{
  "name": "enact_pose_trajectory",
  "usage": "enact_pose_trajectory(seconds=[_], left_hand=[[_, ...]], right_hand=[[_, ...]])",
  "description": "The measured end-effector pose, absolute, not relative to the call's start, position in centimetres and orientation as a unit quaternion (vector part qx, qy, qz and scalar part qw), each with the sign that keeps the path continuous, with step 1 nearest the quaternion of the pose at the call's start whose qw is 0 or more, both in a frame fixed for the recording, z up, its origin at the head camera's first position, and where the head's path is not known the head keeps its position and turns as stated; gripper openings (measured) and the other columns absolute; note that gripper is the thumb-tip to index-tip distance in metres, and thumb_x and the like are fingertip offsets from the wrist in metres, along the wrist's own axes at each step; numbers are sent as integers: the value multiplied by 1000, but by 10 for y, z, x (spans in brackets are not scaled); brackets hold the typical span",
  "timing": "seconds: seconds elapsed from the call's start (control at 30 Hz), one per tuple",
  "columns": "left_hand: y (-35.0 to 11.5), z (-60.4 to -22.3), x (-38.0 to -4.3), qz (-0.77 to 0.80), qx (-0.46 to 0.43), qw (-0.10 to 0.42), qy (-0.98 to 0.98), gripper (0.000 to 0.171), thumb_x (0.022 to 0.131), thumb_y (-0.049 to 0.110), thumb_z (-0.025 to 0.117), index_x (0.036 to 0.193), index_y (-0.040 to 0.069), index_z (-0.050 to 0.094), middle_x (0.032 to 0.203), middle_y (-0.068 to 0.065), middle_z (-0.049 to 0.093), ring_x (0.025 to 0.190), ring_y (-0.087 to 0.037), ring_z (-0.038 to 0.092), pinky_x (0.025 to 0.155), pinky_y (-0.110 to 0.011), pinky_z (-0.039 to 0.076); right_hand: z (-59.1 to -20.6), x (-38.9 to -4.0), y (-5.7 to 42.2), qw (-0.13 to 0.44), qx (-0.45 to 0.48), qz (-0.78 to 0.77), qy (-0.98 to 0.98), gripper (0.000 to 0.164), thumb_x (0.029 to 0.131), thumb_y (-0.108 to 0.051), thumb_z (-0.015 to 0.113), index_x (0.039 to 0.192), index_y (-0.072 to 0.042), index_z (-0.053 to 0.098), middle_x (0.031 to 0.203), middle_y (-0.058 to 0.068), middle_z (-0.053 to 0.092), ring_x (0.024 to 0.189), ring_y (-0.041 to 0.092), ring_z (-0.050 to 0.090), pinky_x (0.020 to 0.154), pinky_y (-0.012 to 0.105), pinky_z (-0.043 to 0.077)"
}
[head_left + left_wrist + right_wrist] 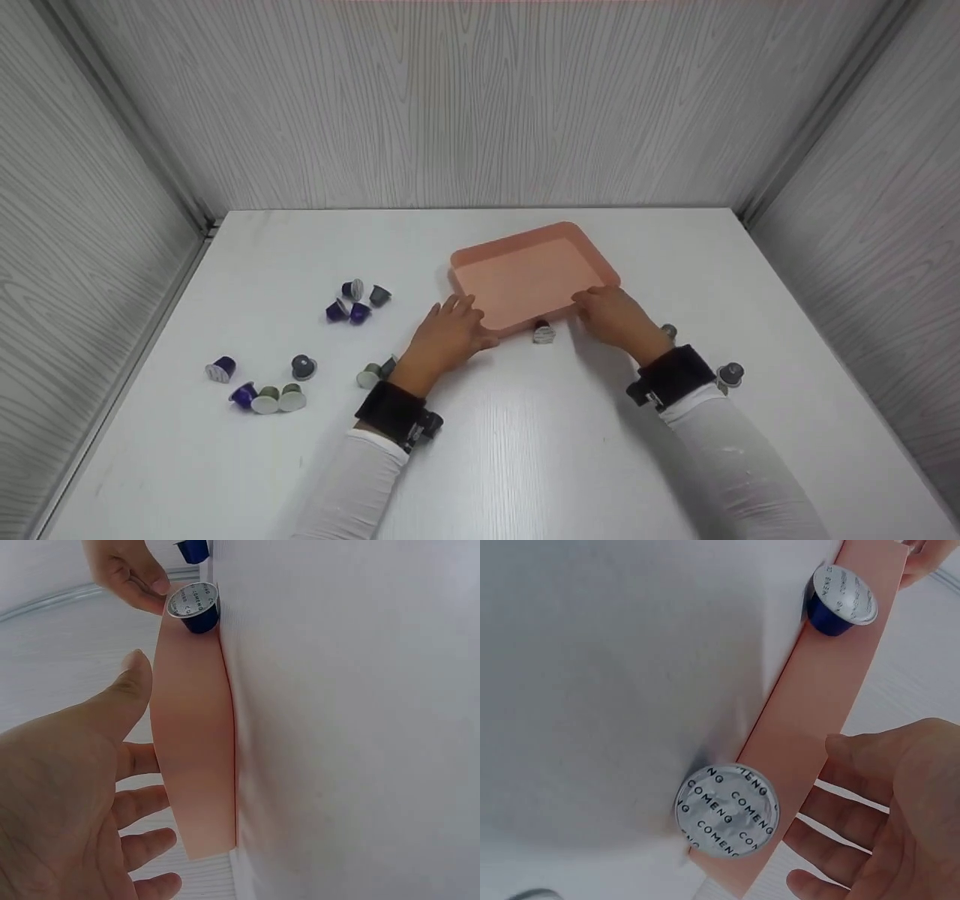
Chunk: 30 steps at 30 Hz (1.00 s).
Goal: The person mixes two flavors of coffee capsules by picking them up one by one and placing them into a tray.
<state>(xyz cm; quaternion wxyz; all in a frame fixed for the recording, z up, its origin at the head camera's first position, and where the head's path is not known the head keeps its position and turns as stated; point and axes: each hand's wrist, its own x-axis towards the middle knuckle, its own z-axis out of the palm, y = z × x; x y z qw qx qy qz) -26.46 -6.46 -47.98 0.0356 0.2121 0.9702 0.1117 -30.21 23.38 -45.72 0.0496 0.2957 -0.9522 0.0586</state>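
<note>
A shallow salmon-pink tray [536, 281] lies slightly turned on the white table. At its near right corner my right hand [615, 319] pinches the rim, thumb outside and fingers over the edge, as the right wrist view shows [907, 795]. My left hand [446, 337] is at the near left corner; its fingers touch the rim while the thumb stands away from the tray wall [195, 735]. A dark coffee capsule [543, 332] with a silver printed lid lies against the tray's near side. Another capsule [727, 810] lies near my right hand, hidden in the head view.
Purple and grey coffee capsules [360, 313] lie in a group left of the tray. Several more [266, 400] are scattered farther left, with a green one [369, 375] beside my left wrist. Grey capsules [730, 373] lie beside my right wrist. Wood-grain panels [480, 105] enclose the table.
</note>
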Motion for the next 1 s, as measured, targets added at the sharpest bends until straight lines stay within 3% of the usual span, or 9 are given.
enact_pose_trajectory(seconds=[0.43,0.7,1.0], left_hand=[[-86,-481,-249,87,215,10,973,66,97,59,42,133,5,55,153,-14,37,142,-41,27,112,-60,26],[-96,-474,-242,71,220,8,973,57,100,49,47,133,4,55,152,-14,39,140,-42,30,111,-61,27],[-107,-478,-239,86,207,19,974,54,104,45,39,133,3,53,153,-15,37,140,-42,29,112,-60,24]], right_hand=[[-461,-270,221,47,310,82,-946,15,96,-8,58,105,-5,70,93,9,67,85,29,63,77,44,54],[-461,-252,215,54,277,112,-953,20,95,-7,60,111,-4,71,101,11,70,94,29,66,85,44,55],[-460,-244,217,63,269,97,-956,13,92,-6,65,101,-5,74,87,9,70,79,29,67,72,43,56]])
